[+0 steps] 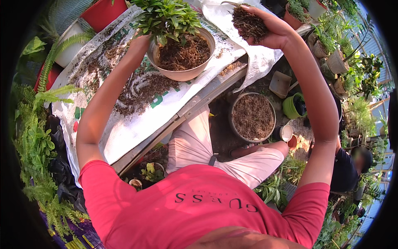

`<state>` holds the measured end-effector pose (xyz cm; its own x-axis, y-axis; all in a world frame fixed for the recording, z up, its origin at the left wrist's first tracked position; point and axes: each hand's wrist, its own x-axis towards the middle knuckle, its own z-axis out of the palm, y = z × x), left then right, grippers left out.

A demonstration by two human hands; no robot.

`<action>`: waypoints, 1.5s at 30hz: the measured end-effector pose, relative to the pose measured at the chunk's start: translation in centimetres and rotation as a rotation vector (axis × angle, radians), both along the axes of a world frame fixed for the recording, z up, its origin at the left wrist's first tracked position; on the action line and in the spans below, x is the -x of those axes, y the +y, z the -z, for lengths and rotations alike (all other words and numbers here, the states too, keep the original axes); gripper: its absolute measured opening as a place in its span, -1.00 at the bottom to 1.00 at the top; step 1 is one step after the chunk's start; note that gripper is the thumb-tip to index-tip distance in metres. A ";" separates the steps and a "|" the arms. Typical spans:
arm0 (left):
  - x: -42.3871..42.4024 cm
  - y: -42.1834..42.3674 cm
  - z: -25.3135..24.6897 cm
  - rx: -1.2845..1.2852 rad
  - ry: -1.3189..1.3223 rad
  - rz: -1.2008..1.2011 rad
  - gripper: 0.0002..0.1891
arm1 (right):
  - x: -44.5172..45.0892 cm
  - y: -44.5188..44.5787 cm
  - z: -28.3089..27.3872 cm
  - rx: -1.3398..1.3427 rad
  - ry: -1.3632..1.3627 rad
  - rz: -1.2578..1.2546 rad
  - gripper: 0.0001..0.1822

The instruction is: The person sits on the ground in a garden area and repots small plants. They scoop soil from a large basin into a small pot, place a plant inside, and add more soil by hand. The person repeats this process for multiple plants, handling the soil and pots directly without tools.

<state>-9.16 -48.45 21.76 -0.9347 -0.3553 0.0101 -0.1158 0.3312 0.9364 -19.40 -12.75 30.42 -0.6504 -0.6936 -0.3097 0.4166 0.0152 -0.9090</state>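
My left hand (141, 43) is at the left rim of a round plastic pot (183, 74), its fingers partly hidden behind the leaves. In the pot a bushy green plant (169, 20) leans to the left, with brown fibrous potting mix (189, 53) showing on the right side. My right hand (264, 31) is raised to the right of the pot, cupped around a clump of dark, loose potting mix (248, 25). The pot stands on a white woven sack (146, 121) spread over a table, with spilled mix (140, 93) scattered across it.
Below the table's metal edge (199, 102), a large round tub of brown mix (253, 116) stands on the ground. Beside it are a green pot (293, 105) and small pots (285, 133). Ferns (37, 155) crowd the left; potted plants and another person (348, 169) are at the right.
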 end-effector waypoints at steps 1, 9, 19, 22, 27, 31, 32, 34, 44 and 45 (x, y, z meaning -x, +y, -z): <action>-1.4 1.9 -1.6 -0.083 0.033 0.013 -0.71 | 0.2 -2.2 -0.3 0.021 -0.019 -0.049 -0.64; -3.3 3.5 -2.6 -0.140 0.104 0.097 -0.71 | -1.5 -11.4 -0.2 -0.205 0.092 -0.124 -0.73; -3.4 4.2 -2.0 -0.366 0.150 0.013 -0.71 | -4.6 -13.7 0.5 -0.172 0.032 0.044 -0.71; -2.9 3.1 -1.1 -0.134 0.224 0.096 -0.71 | -4.5 -12.6 0.1 -0.295 0.180 0.031 -0.71; -2.8 3.6 -1.4 -0.269 0.156 0.042 -0.70 | -4.3 -11.9 0.6 -0.557 0.625 -0.043 -0.70; -1.3 1.4 -0.3 0.035 0.293 0.204 -0.70 | -2.7 -11.5 2.7 -0.590 1.162 -0.101 -0.66; -0.6 0.5 0.3 0.069 0.293 0.235 -0.70 | -3.0 -11.6 2.4 -0.605 1.202 -0.120 -0.65; -0.3 0.2 -0.9 0.047 0.227 0.281 -0.70 | -3.6 -11.7 1.8 -0.660 1.275 -0.155 -0.64; 0.0 1.6 -2.2 0.191 0.244 0.263 -0.68 | -1.4 -10.7 2.9 -0.784 1.497 -0.189 -0.70; 0.2 0.8 -1.2 0.276 0.288 0.269 -0.68 | -1.8 -11.1 2.4 -0.785 1.490 -0.236 -0.70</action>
<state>-9.35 -47.66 23.00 -0.9385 -0.0487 0.3418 0.2593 0.5542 0.7910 -17.63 -23.84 27.98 -0.5852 -0.7989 0.1391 -0.8043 0.5501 -0.2248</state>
